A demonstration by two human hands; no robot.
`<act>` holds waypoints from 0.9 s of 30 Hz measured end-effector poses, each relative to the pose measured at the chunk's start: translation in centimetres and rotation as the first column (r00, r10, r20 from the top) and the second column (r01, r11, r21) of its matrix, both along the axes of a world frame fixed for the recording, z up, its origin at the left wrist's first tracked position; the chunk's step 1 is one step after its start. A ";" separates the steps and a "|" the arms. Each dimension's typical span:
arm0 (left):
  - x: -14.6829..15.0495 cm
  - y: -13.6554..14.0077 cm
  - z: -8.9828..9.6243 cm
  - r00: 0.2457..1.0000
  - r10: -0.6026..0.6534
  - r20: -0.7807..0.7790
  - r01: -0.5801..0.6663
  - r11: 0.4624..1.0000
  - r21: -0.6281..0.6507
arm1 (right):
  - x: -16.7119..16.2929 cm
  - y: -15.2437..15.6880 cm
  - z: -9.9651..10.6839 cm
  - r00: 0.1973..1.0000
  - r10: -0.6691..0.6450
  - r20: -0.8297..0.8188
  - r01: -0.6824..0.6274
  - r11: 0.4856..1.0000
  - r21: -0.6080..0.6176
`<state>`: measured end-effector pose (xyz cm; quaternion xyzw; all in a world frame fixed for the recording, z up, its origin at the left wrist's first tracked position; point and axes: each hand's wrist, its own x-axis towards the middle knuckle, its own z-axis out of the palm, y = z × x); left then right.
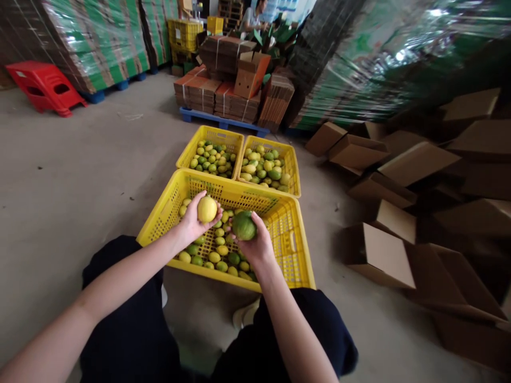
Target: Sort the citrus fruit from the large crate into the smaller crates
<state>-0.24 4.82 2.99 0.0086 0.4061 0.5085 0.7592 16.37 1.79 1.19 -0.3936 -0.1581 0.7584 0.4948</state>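
Observation:
My left hand (194, 219) is closed round a yellow lemon (206, 209), held over the near yellow crate (293, 213). In my right hand (260, 246) is a dark green lemon (244, 225), a little to the right of the yellow one and apart from it. Beneath both hands, yellow and green lemons (222, 250) lie over part of the near crate's floor. Just beyond stand two smaller yellow crates, a left one (181, 159) with small yellow and green lemons and a right one (296, 170) with larger ones.
Open cardboard boxes (387, 255) lie heaped on the right. Behind the crates, flattened cartons (235, 101) sit on a blue pallet (203, 118). A red stool (46, 85) and wrapped green stacks (104, 42) are at left. A person (252, 18) is far back.

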 end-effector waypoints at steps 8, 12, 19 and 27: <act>0.3 0.4 -0.1 0.995 0.049 0.086 -0.043 0.997 -0.067 | 0.2 -0.2 0.7 0.992 -0.079 -0.097 0.077 0.997 -0.021; 0.2 0.4 0.2 0.994 0.065 0.091 -0.060 0.997 -0.053 | 0.4 -0.1 0.4 0.991 -0.066 -0.120 0.052 0.992 -0.116; 0.3 0.1 -0.3 0.988 0.097 0.123 -0.093 0.995 -0.039 | 0.9 -0.1 0.5 0.983 -0.044 -0.179 0.024 0.993 -0.116; 0.7 0.0 -0.6 0.999 -0.022 0.039 0.026 0.992 -0.123 | 1.4 0.2 -0.3 0.952 -0.067 -0.299 0.020 0.987 -0.159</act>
